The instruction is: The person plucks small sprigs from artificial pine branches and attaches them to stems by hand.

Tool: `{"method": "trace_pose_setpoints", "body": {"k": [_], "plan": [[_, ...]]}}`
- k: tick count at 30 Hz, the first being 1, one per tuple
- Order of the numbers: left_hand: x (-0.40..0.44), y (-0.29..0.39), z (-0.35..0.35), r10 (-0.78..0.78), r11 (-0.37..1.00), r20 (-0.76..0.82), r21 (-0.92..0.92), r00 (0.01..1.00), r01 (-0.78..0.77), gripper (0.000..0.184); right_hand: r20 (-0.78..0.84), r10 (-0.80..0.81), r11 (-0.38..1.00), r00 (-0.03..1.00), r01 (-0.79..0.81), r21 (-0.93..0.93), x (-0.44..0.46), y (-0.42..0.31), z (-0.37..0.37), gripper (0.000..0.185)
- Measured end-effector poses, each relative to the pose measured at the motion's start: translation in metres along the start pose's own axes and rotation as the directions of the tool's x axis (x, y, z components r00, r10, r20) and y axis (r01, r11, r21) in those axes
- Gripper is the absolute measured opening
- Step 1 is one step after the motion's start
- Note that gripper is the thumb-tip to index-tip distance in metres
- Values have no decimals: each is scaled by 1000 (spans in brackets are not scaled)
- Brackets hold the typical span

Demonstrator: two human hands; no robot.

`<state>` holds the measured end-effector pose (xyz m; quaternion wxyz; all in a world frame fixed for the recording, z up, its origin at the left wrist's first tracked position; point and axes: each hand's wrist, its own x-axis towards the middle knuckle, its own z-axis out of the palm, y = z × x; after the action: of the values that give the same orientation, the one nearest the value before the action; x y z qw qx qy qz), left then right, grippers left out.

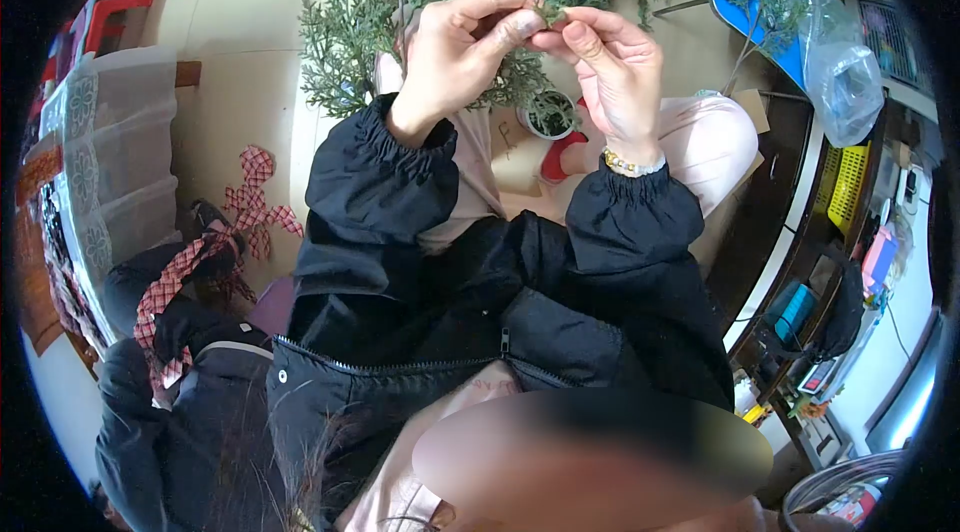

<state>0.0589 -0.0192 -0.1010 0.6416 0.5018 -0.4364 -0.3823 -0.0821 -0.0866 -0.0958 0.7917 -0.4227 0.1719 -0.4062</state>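
A small green piece (549, 15) is up between the person's two hands, in front of the leafy evergreen branches (350, 17) and above the lap. The left hand (445, 54) has its grip closed at thumb and forefinger on one side of it; the right hand (620, 72) pinches the other side, its grip closed too, so no gap shows in either.

Below the fingers, a round white-rimmed container (550, 138) sits near a red shoe (562, 157). Off to the right, a sprig and a clear plastic bag (845, 82) lie against a blue counter (735, 2).

The likeliest trouble, I'd judge, is a slip: so tiny a piece, held only by the tips, could drop and be lost among the greenery. Pulling the hands apart too hard might tear it (if it is as soft as it looks).

The fingertips cover most of the piece, so its shape and material are hard to tell. The container's contents are unclear, the branches are cut off at the top edge, and a blurred patch hides the bottom.
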Motion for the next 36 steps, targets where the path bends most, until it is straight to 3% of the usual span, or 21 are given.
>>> {"method": "trace_pose_setpoints", "body": {"k": [7,19,22,31,34,36], "plan": [[-1,4,0,-5,997,34,-70,999,7,20,-13,-28,999,1000,28,-46,0,0,4,16],[-3,4,0,-16,1000,23,23,1000,15,20,-70,-47,987,996,36,-157,-4,-4,14,14],[-4,0,-1,20,1000,15,-24,1000,-19,20,-67,-38,987,997,27,-156,-5,-4,15,14],[-3,-2,-5,66,977,18,203,998,-68,20,-132,-87,987,987,68,-142,-8,8,17,15],[-4,-3,-3,104,974,-4,202,995,-101,19,-113,-96,989,989,82,-126,-8,10,16,16],[-5,2,0,43,999,-14,14,999,-43,19,-61,-46,998,997,43,-49,-5,9,11,18]]}}
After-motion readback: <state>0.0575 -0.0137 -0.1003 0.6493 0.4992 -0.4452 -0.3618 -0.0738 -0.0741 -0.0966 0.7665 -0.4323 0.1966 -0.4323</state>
